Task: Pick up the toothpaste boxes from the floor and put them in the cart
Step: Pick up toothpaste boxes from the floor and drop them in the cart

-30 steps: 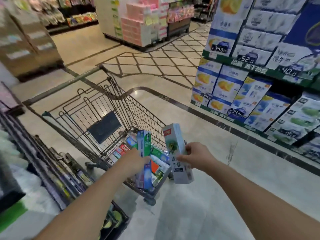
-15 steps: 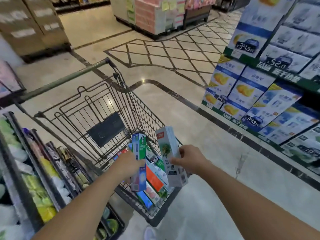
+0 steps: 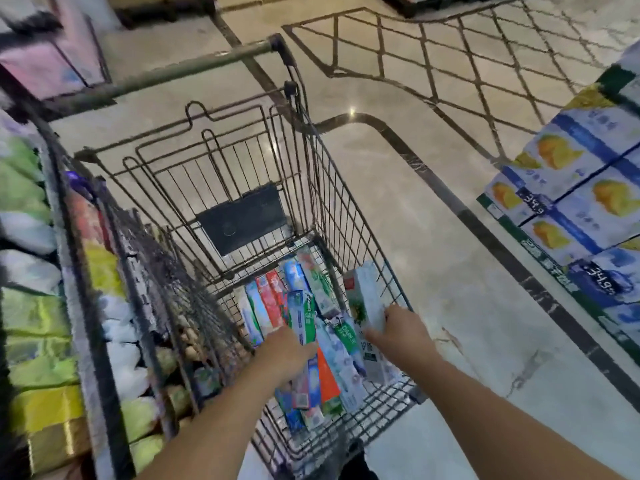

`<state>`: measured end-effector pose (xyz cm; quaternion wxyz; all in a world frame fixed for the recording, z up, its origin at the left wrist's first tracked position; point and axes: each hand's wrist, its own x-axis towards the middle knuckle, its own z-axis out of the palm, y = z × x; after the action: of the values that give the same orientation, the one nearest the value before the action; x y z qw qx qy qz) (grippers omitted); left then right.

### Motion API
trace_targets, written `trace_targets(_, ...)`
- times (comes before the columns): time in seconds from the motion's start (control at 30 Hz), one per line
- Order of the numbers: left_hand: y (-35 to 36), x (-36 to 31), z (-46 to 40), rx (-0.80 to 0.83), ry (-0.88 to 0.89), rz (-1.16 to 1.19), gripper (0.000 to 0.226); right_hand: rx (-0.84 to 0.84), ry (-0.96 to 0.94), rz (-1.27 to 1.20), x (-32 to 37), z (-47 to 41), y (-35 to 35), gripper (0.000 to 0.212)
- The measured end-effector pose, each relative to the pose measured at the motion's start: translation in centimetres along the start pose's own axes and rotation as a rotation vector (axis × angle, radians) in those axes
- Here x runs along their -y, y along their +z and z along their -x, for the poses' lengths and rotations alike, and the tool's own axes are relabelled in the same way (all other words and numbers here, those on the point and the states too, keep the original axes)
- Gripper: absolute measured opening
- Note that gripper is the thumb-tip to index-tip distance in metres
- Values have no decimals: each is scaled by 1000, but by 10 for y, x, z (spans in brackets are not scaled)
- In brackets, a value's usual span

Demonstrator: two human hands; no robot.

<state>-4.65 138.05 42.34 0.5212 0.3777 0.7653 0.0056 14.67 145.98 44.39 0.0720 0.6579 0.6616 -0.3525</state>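
— My left hand [image 3: 289, 351] is gripping a green-and-blue toothpaste box [image 3: 304, 323], fingers wrapped round its middle, inside the cart [image 3: 349, 216].

— Which way is that box pointing?

— It's standing on end, long axis running away from me toward the cart's handle [image 3: 194, 69], top end leaning slightly that way. Its lower end is dipping among the pile of boxes [image 3: 332, 379] already lying on the wire floor of the basket.

— And your other hand?

— My right hand [image 3: 401, 332] is clamping a white box with green print [image 3: 365, 306], thumb on the near face, fingers behind it. That one is also sitting upright — long axis nearly parallel to the first, red-cornered top pointing up and away, pressed close to the cart's right wire wall. Its bottom end is reaching down among the pile.

— How are the loose ones lying?

— Mostly lengthwise, long axes running from me toward the folded child seat [image 3: 242, 220]: red, blue and green ones side by side at the far end, an orange one nearer me. They're overlapping, so I can't tell how many there are.

— Anything around the cart?

— Shelves of packaged goods on my left [image 3: 38, 306], blue-and-white cartons with price tags [image 3: 585, 192] on my right, shiny tiled floor [image 3: 433, 254] between them.
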Motion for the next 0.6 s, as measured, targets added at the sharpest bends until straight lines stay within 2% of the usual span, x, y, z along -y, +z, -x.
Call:
trace_targets(0.07, 30, -4, -28, 16, -11, 48, 46, 27, 0, 41, -14, -24, 16, 32)
trace_targets(0.33, 136, -14, -113, -62, -88, 173, 51, 145, 61, 123, -69, -84, 86, 32)
trace_targets(0.47, 151, -4, -127, -119, -150, 128, 55, 209, 79, 159, -77, -94, 117, 37)
trace_targets(0.6, 152, -4, -134, -173, -163, 109, 52, 224, 130, 152, -83, -101, 135, 24)
